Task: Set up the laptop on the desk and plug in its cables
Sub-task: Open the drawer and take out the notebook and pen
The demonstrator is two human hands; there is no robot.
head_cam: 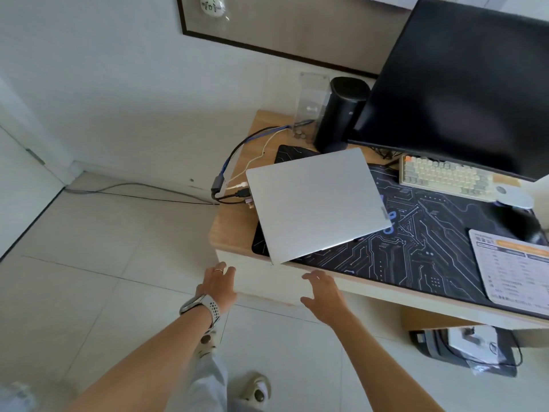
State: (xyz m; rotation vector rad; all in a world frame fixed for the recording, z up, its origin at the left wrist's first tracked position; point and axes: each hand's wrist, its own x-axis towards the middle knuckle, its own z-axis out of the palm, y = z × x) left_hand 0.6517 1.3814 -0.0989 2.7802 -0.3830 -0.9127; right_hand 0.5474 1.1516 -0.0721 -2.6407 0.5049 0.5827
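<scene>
1. the left hand (218, 282) and the right hand (323, 294) each hang with an open grip, fingers spread, holding nothing, just short of the tabletop (234, 224) edge.
2. just beyond both hands the closed silver laptop (316, 202) lies askew on a dark desk mat (416, 248), its near corner at the edge.
3. beyond the left hand, the cables (234, 193) meet the laptop's left side.
4. far beyond the right hand stand a keyboard (445, 178) and a monitor (463, 84).

There is only one view, from a wide-angle camera on the person's head. It looks forward and steeply down, from above and in front of the desk (231, 221) corner. The desk is near; both forearms reach in from the bottom edge, over the floor (104, 248).
</scene>
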